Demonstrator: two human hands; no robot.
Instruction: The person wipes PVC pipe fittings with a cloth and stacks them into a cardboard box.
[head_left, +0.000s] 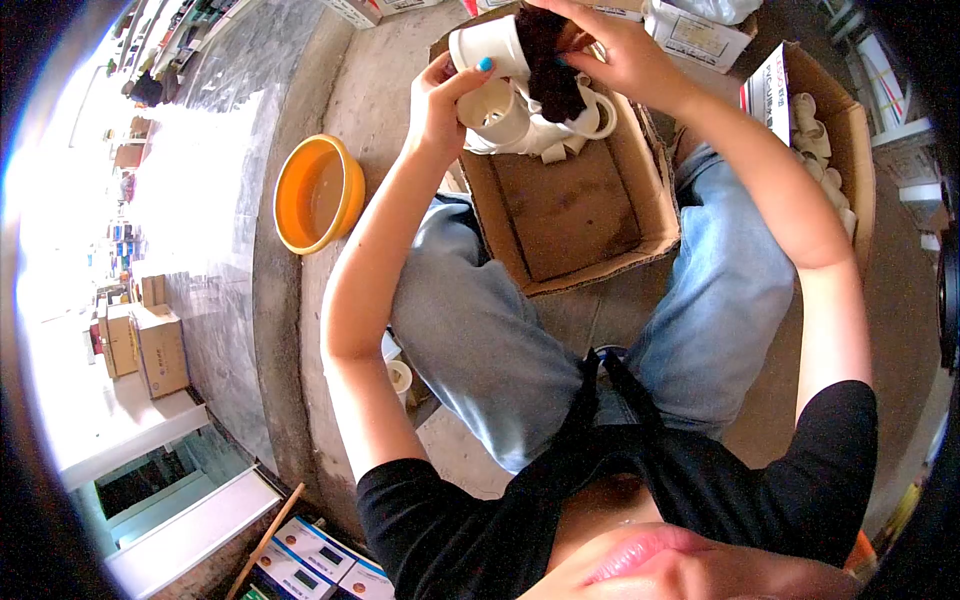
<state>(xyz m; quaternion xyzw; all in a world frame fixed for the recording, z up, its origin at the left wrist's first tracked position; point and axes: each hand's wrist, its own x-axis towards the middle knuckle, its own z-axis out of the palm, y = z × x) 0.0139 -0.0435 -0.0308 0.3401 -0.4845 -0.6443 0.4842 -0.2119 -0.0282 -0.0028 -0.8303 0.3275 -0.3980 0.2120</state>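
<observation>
My left hand (440, 105) is closed around a white plastic pipe fitting (488, 48), its thumb with a blue nail pressed on the side. The fitting is tilted above the far end of an open cardboard box (560, 220). My right hand (625, 60) pinches a dark, crumpled cloth (552, 75) against the fitting's right end. The cloth hides that end. Just under my hands, more white pipe fittings (495, 112) lie at the far end of the box, among them a ring-shaped piece (603, 118).
An orange basin (352, 200), apparently with liquid in it, stands on the floor to the left. Another cardboard box (855, 150) with small white fittings (812, 135) is at the right. Several boxes stand beyond; printed boxes (305, 560) and a stick (265, 540) are at lower left.
</observation>
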